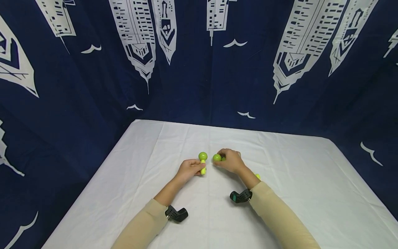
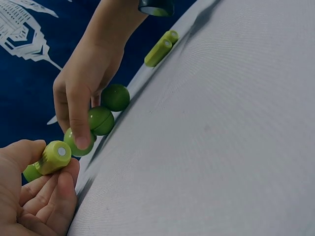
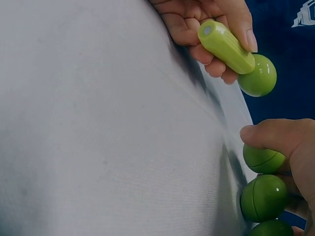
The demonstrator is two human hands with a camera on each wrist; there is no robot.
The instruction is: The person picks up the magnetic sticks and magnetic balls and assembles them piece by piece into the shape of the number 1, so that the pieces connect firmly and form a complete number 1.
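My left hand (image 1: 190,168) pinches a short yellow-green magnetic rod (image 3: 226,46) between thumb and fingers. A glossy green ball (image 3: 258,77) is joined to the rod's far end; a pale round disc shows on its near end. To the right, my right hand (image 1: 230,161) grips a green ball (image 3: 264,160) with thumb and fingers. Two more green balls, a middle one (image 2: 102,121) and an outer one (image 2: 115,97), sit in a row beside it under the hand. Whether these balls touch each other is hard to tell.
Two yellow-green rods (image 2: 158,52) lie on the white-covered table (image 1: 295,180), partly hidden by the right forearm in the head view. Dark wrist cameras (image 1: 177,214) jut from both cuffs. A navy curtain (image 1: 192,93) with white print hangs beyond the table.
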